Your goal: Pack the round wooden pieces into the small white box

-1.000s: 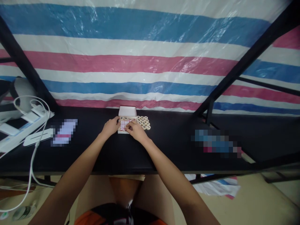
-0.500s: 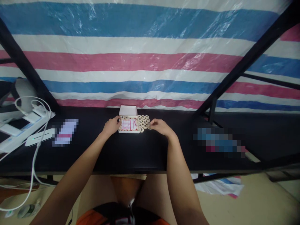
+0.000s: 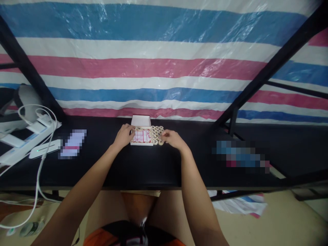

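Note:
A small white box (image 3: 141, 144) stands on the black tabletop with its lid flap (image 3: 140, 120) raised at the back. Inside it lies a pink-and-white printed sheet (image 3: 142, 136), with round pieces around its edges. My left hand (image 3: 124, 135) curls over the box's left rim, fingers bent and partly hiding the corner. Right beside the box, several round cream Chinese chess pieces (image 3: 155, 136) lie in rows. My right hand (image 3: 172, 138) reaches in from the right, thumb and fingers pinched at a piece on the right side of the rows; the fingers partly cover it.
At left are a white power strip (image 3: 28, 140) with cables, a white device with a green light (image 3: 46, 149) and a blurred-out phone-like object (image 3: 73, 143). A pixelated object (image 3: 241, 153) lies at right. Black frame bars (image 3: 256, 82) and a striped plastic sheet (image 3: 153, 68) stand behind.
My left hand has shifted slightly up and right over the box rim. The right hand has moved a little left, and another piece now shows in the front row.

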A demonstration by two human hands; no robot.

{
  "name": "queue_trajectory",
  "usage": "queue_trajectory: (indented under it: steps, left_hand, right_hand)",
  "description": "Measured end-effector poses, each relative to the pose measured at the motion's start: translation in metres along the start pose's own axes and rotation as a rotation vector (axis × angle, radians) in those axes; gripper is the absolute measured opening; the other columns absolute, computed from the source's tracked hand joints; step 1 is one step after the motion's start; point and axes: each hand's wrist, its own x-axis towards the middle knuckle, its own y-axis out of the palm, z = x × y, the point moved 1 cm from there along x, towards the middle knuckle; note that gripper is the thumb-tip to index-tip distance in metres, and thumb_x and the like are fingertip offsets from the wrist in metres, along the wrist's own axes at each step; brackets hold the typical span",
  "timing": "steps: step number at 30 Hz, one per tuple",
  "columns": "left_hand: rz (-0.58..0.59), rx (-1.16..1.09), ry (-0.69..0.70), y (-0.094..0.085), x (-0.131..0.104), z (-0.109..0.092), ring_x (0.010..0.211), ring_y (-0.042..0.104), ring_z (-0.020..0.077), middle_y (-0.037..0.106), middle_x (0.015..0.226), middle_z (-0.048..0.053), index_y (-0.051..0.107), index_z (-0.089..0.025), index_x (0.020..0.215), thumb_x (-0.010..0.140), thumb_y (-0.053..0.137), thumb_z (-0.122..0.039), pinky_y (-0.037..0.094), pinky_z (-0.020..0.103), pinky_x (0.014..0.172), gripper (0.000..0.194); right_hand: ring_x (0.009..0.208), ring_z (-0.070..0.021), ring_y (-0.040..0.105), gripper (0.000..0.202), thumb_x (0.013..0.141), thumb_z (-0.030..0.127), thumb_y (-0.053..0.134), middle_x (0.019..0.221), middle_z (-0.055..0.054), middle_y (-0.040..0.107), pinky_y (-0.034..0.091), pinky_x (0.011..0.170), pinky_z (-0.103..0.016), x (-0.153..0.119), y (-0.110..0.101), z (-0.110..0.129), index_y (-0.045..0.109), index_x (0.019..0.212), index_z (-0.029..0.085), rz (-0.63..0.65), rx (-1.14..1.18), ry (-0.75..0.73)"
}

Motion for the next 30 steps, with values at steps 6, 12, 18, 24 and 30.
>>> queue_trajectory:
  steps: [6, 12, 18, 24, 30]
  left_hand:
    - [0.063, 0.045, 0.131, 0.007, 0.001, 0.001, 0.111, 0.046, 0.0260, 0.055, 0.119, 0.011, 0.061, -0.020, 0.115, 0.090, 0.040, -0.036, 0.040, 0.041, 0.092, 0.037]
    - [0.075, 0.106, 0.146, 0.002, 0.001, -0.003, 0.097, 0.052, 0.0243, 0.062, 0.102, 0.010, 0.064, -0.019, 0.110, 0.089, 0.041, -0.033, 0.041, 0.038, 0.086, 0.034]
    - [0.088, 0.128, 0.108, 0.003, 0.001, -0.002, 0.101, 0.050, 0.0252, 0.062, 0.105, 0.010, 0.065, -0.018, 0.102, 0.085, 0.046, -0.027, 0.040, 0.037, 0.086, 0.027]
    - [0.104, 0.038, 0.161, 0.000, 0.002, -0.007, 0.094, 0.053, 0.0222, 0.064, 0.097, 0.006, 0.063, -0.019, 0.092, 0.083, 0.051, -0.027, 0.040, 0.035, 0.084, 0.016]
    - [0.053, -0.169, 0.336, -0.006, -0.002, -0.025, 0.094, 0.054, 0.0185, 0.062, 0.092, 0.004, 0.059, -0.020, 0.086, 0.084, 0.053, -0.036, 0.041, 0.033, 0.086, 0.017]
  right_hand:
    - [0.062, -0.0127, 0.054, 0.015, 0.075, 0.033, 0.052, 0.067, 0.000, 0.062, 0.037, 0.063, -0.024, 0.002, -0.005, -0.002, 0.058, 0.074, 0.019, -0.257, -0.117, -0.058]
    - [0.063, -0.0125, 0.055, 0.013, 0.076, 0.030, 0.052, 0.069, 0.000, 0.063, 0.038, 0.064, -0.023, 0.003, 0.007, 0.005, 0.059, 0.075, 0.019, -0.238, -0.125, -0.108]
    - [0.060, -0.0119, 0.054, 0.014, 0.077, 0.030, 0.051, 0.066, 0.001, 0.062, 0.039, 0.063, -0.023, 0.004, 0.017, 0.010, 0.059, 0.075, 0.019, -0.220, -0.096, -0.210]
    - [0.064, -0.0122, 0.056, 0.015, 0.079, 0.031, 0.052, 0.072, 0.000, 0.063, 0.042, 0.067, -0.024, 0.004, 0.025, 0.017, 0.061, 0.079, 0.019, -0.179, -0.054, -0.286]
    - [0.078, -0.0131, 0.059, 0.023, 0.083, 0.038, 0.052, 0.087, -0.002, 0.066, 0.044, 0.076, -0.026, -0.003, 0.038, 0.035, 0.060, 0.095, 0.020, -0.067, 0.096, -0.387]
